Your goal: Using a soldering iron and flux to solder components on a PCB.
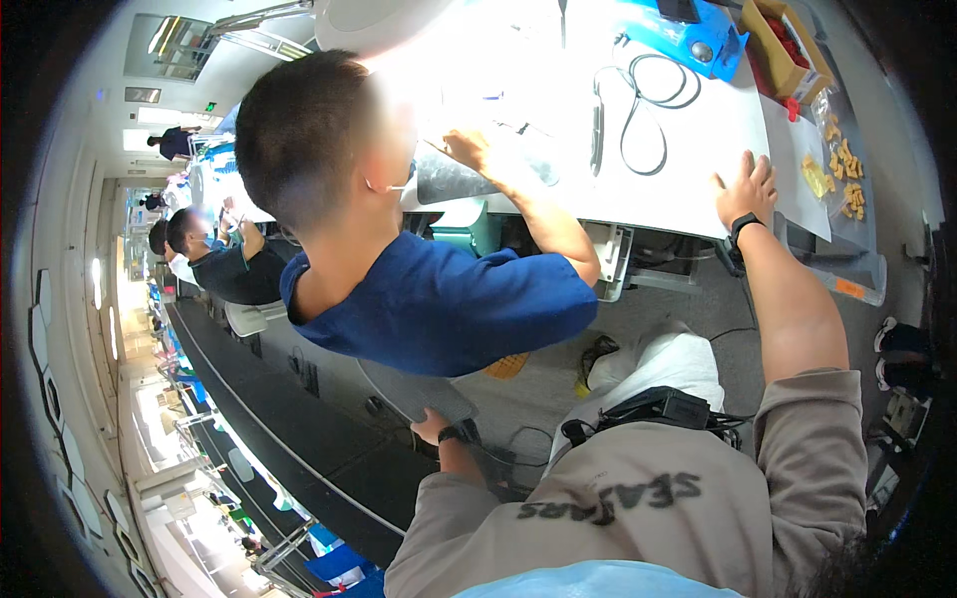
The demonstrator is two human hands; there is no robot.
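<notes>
My right hand (748,189) lies on the near edge of the white table (698,159), fingers spread, with nothing in it. A black band circles that wrist. To its right, a plastic bag of small tan pieces (847,174) and a yellow packet (815,177) lie by a grey tray. My left hand (431,427) is low at the left, closed on the edge of a dark grey chair (414,384); part of its fingers is hidden. A coiled black cable (648,110) rests on the table ahead of my right hand.
A co-worker in a blue shirt (439,304) sits close at my left, one hand over a dark sheet (459,174). A blue device (698,40) and a cardboard box (793,50) with red things stand at the far right. Cables hang under the table.
</notes>
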